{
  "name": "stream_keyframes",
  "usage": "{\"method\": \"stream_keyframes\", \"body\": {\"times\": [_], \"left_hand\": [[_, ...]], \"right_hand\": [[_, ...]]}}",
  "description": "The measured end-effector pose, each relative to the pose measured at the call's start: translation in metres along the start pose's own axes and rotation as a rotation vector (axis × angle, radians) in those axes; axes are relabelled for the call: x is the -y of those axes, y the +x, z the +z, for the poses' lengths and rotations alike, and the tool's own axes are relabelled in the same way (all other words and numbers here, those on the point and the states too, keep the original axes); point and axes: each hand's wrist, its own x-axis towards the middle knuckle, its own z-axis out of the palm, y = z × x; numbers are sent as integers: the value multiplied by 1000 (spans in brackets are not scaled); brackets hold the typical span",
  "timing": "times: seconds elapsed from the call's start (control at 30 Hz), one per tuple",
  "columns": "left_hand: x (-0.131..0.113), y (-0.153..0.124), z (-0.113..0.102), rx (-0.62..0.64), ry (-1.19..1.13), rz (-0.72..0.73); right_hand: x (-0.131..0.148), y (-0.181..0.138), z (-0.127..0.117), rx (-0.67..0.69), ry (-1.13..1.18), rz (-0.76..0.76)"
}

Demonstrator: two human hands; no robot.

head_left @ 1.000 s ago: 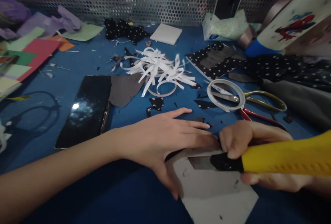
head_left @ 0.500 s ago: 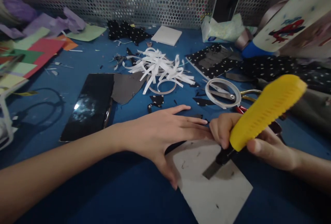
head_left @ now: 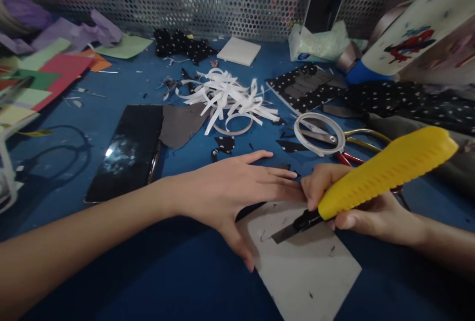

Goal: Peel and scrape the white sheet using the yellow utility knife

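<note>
My left hand point(head_left: 245, 192) lies flat with its fingers spread, its thumb and fingertips along the upper left edges of a whitish square board point(head_left: 304, 266). In my right hand point(head_left: 356, 207) is a yellow box cutter point(head_left: 389, 172), gripped near its black front end. Its metal blade point(head_left: 285, 233) is out and lies low over the board, pointing left; I cannot tell whether it touches the surface. Several small dark marks show on the board. Part of the board's far edge is hidden under my hands.
A black phone point(head_left: 126, 153) lies left, beside a grey scrap point(head_left: 183, 125). Curled white strips point(head_left: 230, 93) are heaped beyond my left hand. A tape roll point(head_left: 339, 145) rests over scissors point(head_left: 319, 135). Dotted black fabric point(head_left: 401, 101) and a bottle point(head_left: 411, 39) stand right, coloured papers point(head_left: 67, 71) left.
My right hand has tilted the box cutter lower, and its blade has shifted left and slightly up across the board. My left hand stays where it was.
</note>
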Motion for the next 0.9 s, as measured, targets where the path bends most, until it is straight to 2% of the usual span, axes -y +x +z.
{"method": "stream_keyframes", "body": {"times": [0.9], "left_hand": [[-2,0,-2,-11,-17,-7]], "right_hand": [[4,0,3,52,-103,-1]]}}
